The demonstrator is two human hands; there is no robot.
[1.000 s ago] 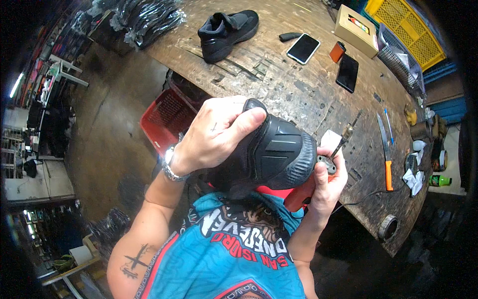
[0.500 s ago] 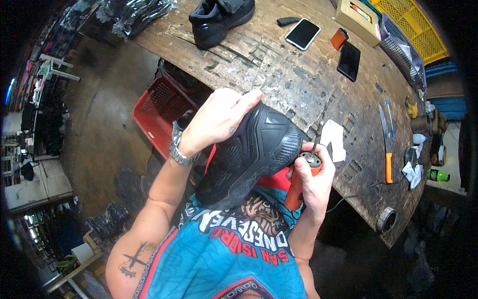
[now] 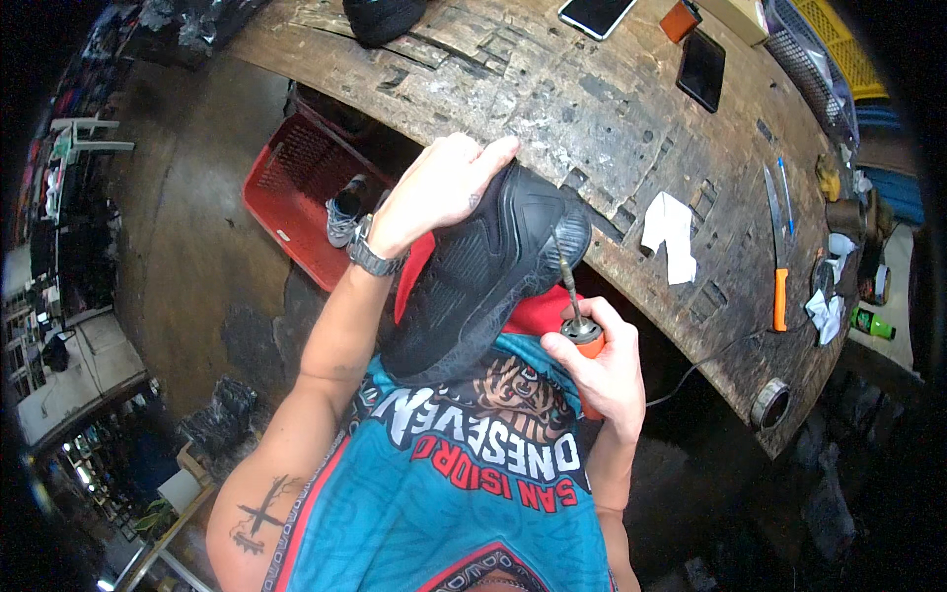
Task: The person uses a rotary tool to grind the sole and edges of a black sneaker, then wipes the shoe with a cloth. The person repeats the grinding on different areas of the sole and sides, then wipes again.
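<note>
A black sneaker [image 3: 464, 276] is held above my lap, its ribbed sole end toward the bench. My left hand [image 3: 444, 187] grips its upper side near the opening; the fingertips are hidden behind it. In my right hand [image 3: 610, 370] is an orange rotary tool [image 3: 586, 341] with a long thin metal shaft. The shaft's tip lies over the ribbed end of the sneaker; whether it touches, I cannot tell. Below the sneaker, red cloth shows over my lap.
The worn wooden bench [image 3: 552, 109] carries a white paper piece [image 3: 671, 237], an orange-handled knife [image 3: 777, 257], a black phone [image 3: 701, 69] and another black shoe [image 3: 383, 20]. Under its edge stands a red basket [image 3: 286, 183] with a grey shoe [image 3: 343, 217]. A dark cable [image 3: 681, 385] hangs off the bench.
My right hand has swung the tool so its shaft, earlier right of the sneaker, now crosses the ribbed end. My left hand keeps its grip. The whole view has shifted.
</note>
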